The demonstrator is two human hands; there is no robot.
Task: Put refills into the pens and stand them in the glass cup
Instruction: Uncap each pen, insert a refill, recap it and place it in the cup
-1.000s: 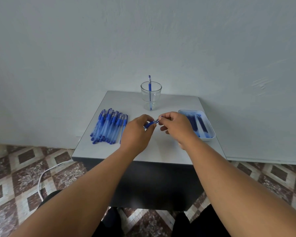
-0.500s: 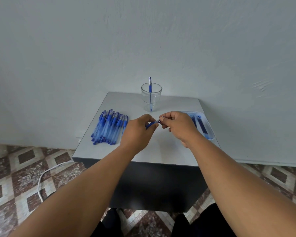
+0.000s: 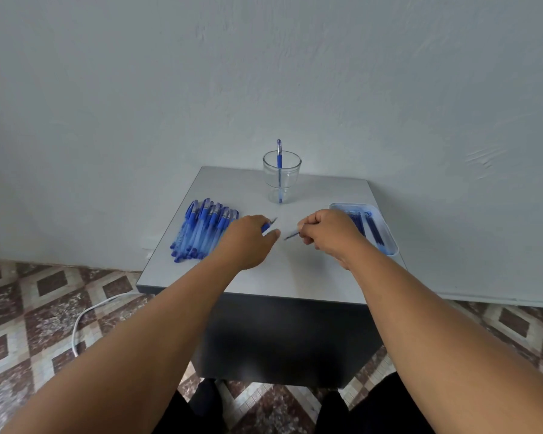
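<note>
My left hand [image 3: 248, 242] grips a blue pen [image 3: 267, 227] over the middle of the grey table [image 3: 289, 280]; only its blue front and pointed tip show past my fingers. A short gap to the right, my right hand [image 3: 329, 233] pinches a thin blue piece [image 3: 291, 235], which looks like a refill and points left. The two parts do not touch. At the back stands the glass cup [image 3: 282, 183] with one blue pen [image 3: 279, 153] upright in it. Several blue pens [image 3: 201, 230] lie in a pile on the left.
A pale blue tray [image 3: 391, 250] holding several dark refills [image 3: 373, 230] sits at the table's right edge, partly behind my right hand. The wall rises just behind the table. A white cable [image 3: 85, 314] runs over the tiled floor at the left.
My hands were joined on one pen above the table's middle. They have drawn apart, left hand going left with the pen and right hand going right with the thin piece.
</note>
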